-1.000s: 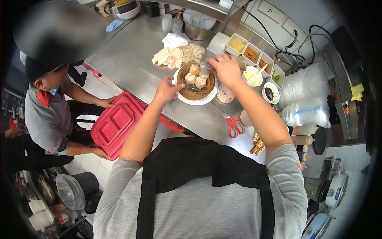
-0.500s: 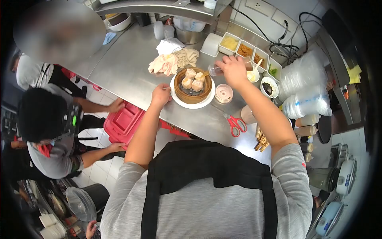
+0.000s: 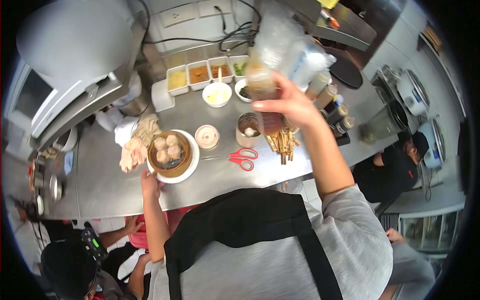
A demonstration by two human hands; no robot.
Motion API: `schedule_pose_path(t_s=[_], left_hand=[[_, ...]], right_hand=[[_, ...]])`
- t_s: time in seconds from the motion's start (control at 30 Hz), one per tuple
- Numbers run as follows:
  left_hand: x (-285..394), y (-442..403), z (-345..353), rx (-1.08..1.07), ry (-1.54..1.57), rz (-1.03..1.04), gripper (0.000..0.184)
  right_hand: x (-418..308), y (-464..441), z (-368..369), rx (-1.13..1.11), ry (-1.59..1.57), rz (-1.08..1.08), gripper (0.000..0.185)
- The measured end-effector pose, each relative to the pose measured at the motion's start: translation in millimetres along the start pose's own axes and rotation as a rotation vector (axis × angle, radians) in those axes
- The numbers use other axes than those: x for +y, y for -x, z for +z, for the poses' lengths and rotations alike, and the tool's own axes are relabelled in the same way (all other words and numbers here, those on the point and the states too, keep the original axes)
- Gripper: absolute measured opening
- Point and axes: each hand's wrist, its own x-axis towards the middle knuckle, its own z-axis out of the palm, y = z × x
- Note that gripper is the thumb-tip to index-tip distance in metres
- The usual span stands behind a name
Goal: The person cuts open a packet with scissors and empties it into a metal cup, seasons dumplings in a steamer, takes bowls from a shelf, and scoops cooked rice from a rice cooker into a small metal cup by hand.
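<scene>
My left hand (image 3: 151,186) grips the near-left rim of a white plate (image 3: 193,169). On this plate stands a round bamboo steamer (image 3: 184,167) with several open-topped dumplings (image 3: 173,152) inside. My right hand (image 3: 295,102) is raised above the counter, its fingers wrapped round a clear squeeze bottle (image 3: 263,102) of brown liquid, blurred by motion. Below the bottle are a metal canister (image 3: 247,137) with some dark and white contents, and a bundle of wooden clothespin-like sticks (image 3: 284,146). Red-handled scissors (image 3: 243,159) lie between plate and sticks, near a lidded pinkish tub (image 3: 207,136).
White trays of toppings (image 3: 198,74) line the back, with a white bowl (image 3: 217,94) before them. Crumpled cloths (image 3: 137,142) lie left of the steamer. Sauce bottles (image 3: 326,96) and plastic-wrapped stacks (image 3: 292,47) stand right. Co-workers (image 3: 67,265) are at left and right.
My view has turned to the right. My right hand has carried the bottle from beside the topping trays to above the canister and sticks, tilting it upright. My left hand stays at the plate.
</scene>
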Motion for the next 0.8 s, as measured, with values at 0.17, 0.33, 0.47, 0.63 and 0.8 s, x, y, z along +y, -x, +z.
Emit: schedule_pose_path(t_s=[0.17, 0.33, 0.47, 0.63, 0.8], left_hand=[[-9.4, 3.0, -1.2, 0.035, 0.072, 0.030, 0.023], [-12.7, 17.0, -10.3, 0.055, 0.159, 0.032, 0.023], [-19.3, 30.2, -27.0, 0.056, 0.160, 0.092, 0.023], [4.3, 68.6, -21.2, 0.006, 0.246, 0.097, 0.021], [54.7, 104.6, 9.2, -0.116, 0.257, 0.125, 0.020]], right_hand=[[2.9, 53.1, -99.7, 0.539, 0.325, -0.134, 0.053], [71.1, 29.5, -173.6, 0.983, 0.881, -0.148, 0.057], [139.9, 11.1, -201.8, 1.026, 1.112, 0.102, 0.077], [184.8, 3.3, -228.9, 0.982, 1.142, 0.161, 0.076], [106.5, 33.5, -137.1, 0.950, 1.096, -0.304, 0.053]])
